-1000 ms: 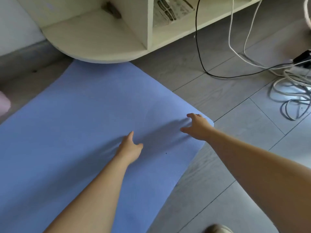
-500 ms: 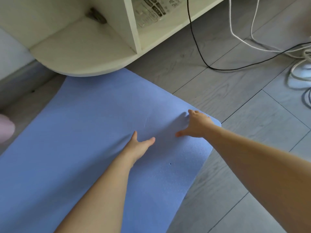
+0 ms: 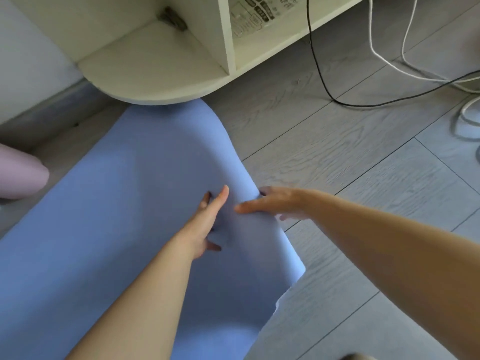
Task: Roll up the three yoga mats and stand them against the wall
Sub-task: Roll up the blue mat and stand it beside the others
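At the far left, a pink roll (image 3: 19, 172) with a smooth, rounded end is lying on the floor (image 3: 337, 157) near a grey baseboard. I cannot tell its full shape, as the frame is cutting it off.

A blue mat (image 3: 104, 203), matte and foam-like, is lying spread over the floor and filling the lower left of the view. Its far end is reaching under a cream shelf (image 3: 155, 66) with a rounded corner and a flat, painted-looking surface. The mat's right edge is lifting off the floor and curling inward in a soft wave.

The left hand (image 3: 207, 222) is resting on the mat near that raised edge, its fingers lying mostly straight against the surface and gripping nothing.

Just right of it, the right hand (image 3: 275, 203) is holding the lifted edge. Its thumb is lying across the top of the mat, while its fingers are curling round the edge to the underside. The hand is slightly blurred.

A printed sheet (image 3: 254, 19) is sitting in the shelf's right compartment.

The floor is showing grey planks with a wavy wood grain. A thin black cable (image 3: 348, 104) and several white cables (image 3: 371, 35) are trailing in loose loops across it at the right.
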Demonstrator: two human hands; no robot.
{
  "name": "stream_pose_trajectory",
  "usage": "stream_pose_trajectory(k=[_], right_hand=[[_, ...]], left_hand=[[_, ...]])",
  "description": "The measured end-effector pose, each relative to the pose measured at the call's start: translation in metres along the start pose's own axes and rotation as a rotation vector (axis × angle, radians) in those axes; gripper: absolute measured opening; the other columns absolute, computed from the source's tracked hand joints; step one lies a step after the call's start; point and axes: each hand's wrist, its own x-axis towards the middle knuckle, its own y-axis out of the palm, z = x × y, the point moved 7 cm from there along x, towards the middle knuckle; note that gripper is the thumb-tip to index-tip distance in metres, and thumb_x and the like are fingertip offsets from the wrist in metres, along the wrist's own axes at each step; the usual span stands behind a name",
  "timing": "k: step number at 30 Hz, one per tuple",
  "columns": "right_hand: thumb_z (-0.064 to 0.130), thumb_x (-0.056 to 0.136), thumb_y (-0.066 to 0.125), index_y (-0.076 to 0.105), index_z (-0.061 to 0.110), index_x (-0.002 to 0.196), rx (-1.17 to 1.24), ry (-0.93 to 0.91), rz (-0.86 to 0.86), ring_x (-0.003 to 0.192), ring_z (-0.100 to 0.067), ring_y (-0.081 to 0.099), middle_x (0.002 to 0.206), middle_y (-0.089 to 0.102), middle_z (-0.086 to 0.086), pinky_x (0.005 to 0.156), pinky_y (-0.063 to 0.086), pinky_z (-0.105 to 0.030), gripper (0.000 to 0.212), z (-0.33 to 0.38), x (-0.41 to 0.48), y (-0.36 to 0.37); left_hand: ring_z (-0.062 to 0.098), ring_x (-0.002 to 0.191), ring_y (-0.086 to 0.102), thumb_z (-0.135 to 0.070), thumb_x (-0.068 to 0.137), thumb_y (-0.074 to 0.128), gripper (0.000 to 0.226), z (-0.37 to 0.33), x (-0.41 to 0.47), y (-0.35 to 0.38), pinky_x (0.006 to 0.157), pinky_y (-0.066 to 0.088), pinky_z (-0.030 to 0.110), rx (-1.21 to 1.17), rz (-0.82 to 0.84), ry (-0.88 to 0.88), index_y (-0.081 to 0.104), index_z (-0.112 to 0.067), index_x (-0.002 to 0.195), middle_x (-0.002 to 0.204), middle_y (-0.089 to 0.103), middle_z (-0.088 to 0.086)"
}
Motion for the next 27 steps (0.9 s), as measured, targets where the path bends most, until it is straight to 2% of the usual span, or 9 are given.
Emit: stream_pose_trajectory(k=[3, 6, 10, 13, 16, 18, 21, 23, 27], right_hand=[[0.066, 0.059, 0.063, 0.064, 0.034, 0.114, 0.014, -0.034, 0.241, 0.111, -0.021, 0.062, 0.113, 0.069, 0.009, 0.106, 0.036, -0.049, 0.064, 0.031, -0.010, 0.056], [0.064, 0.062, 0.062, 0.060, 0.036, 0.118, -0.007, -0.076, 0.350, 0.110, -0.025, 0.063, 0.116, 0.068, 0.006, 0.107, 0.033, -0.053, 0.063, 0.068, -0.034, 0.089], [0.072, 0.064, 0.059, 0.051, 0.027, 0.129, 0.003, -0.126, 0.395, 0.097, -0.023, 0.068, 0.117, 0.067, 0.001, 0.104, 0.034, -0.048, 0.079, 0.121, -0.080, 0.113], [0.069, 0.087, 0.032, 0.061, 0.023, 0.112, -0.069, -0.162, 0.465, 0.077, -0.017, 0.064, 0.110, 0.065, -0.006, 0.107, 0.028, -0.050, 0.060, 0.149, -0.122, 0.128], [0.077, 0.078, 0.028, 0.061, 0.022, 0.109, -0.105, -0.190, 0.526, 0.079, -0.020, 0.065, 0.107, 0.064, -0.011, 0.103, 0.025, -0.049, 0.072, 0.167, -0.149, 0.136], [0.079, 0.076, 0.028, 0.053, 0.018, 0.123, -0.134, -0.177, 0.543, 0.086, -0.024, 0.065, 0.099, 0.066, -0.013, 0.098, 0.026, -0.046, 0.081, 0.175, -0.160, 0.145], [0.062, 0.094, 0.022, 0.019, 0.012, 0.146, -0.215, -0.185, 0.504, 0.090, -0.027, 0.065, 0.094, 0.069, -0.015, 0.102, 0.025, -0.046, 0.072, 0.190, -0.175, 0.159], [0.044, 0.100, 0.026, 0.027, 0.008, 0.142, -0.354, -0.251, 0.393, 0.088, -0.025, 0.062, 0.099, 0.069, -0.012, 0.096, 0.033, -0.041, 0.056, 0.195, -0.176, 0.161], [0.028, 0.090, 0.054, 0.036, 0.013, 0.135, -1.098, -0.796, -0.161, 0.107, -0.023, 0.050, 0.130, 0.044, -0.006, 0.083, 0.042, -0.031, 0.051, 0.244, -0.194, 0.150]], left_hand=[[0.020, 0.107, 0.062, -0.071, 0.062, 0.069, 0.076, 0.000, -0.035, -0.013, 0.080, 0.054, 0.056, -0.063, -0.060, 0.036, 0.037, -0.049, 0.128, 0.126, 0.057, -0.014], [0.021, 0.099, 0.065, -0.070, 0.041, 0.070, 0.089, -0.003, -0.078, -0.047, 0.072, 0.058, 0.048, -0.080, -0.207, 0.062, 0.042, -0.048, 0.123, 0.127, 0.053, -0.006], [0.021, 0.104, 0.063, -0.065, 0.048, 0.067, 0.087, -0.025, -0.144, -0.093, 0.087, 0.054, 0.046, -0.070, -0.309, 0.122, 0.039, -0.044, 0.127, 0.132, 0.052, -0.004], [0.022, 0.123, 0.051, -0.077, 0.058, 0.062, 0.107, -0.037, -0.202, -0.106, 0.100, 0.044, 0.044, 0.098, -0.306, 0.109, 0.015, -0.042, 0.147, 0.146, 0.039, -0.009], [0.021, 0.137, 0.033, -0.084, 0.060, 0.056, 0.118, -0.036, -0.251, -0.102, 0.099, 0.040, 0.035, 0.386, -0.295, 0.079, -0.008, -0.040, 0.149, 0.157, 0.016, -0.008], [0.021, 0.131, 0.037, -0.073, 0.065, 0.065, 0.120, -0.034, -0.280, -0.104, 0.092, 0.042, 0.030, 0.570, -0.348, 0.069, -0.011, -0.034, 0.149, 0.154, 0.007, -0.004], [0.026, 0.097, 0.053, -0.043, 0.075, 0.072, 0.112, -0.031, -0.315, -0.122, 0.069, 0.044, 0.028, 0.769, -0.459, 0.027, -0.010, -0.028, 0.151, 0.147, 0.007, 0.006], [0.028, 0.086, 0.054, -0.026, 0.078, 0.069, 0.102, -0.030, -0.328, -0.131, 0.061, 0.042, 0.028, 0.851, -0.491, 0.030, -0.002, -0.025, 0.151, 0.145, 0.013, 0.010], [0.025, 0.107, 0.052, -0.016, 0.077, 0.063, 0.078, -0.034, -0.367, -0.159, 0.075, 0.043, 0.026, 0.858, -0.586, 0.178, 0.026, -0.028, 0.144, 0.134, 0.042, 0.004]])
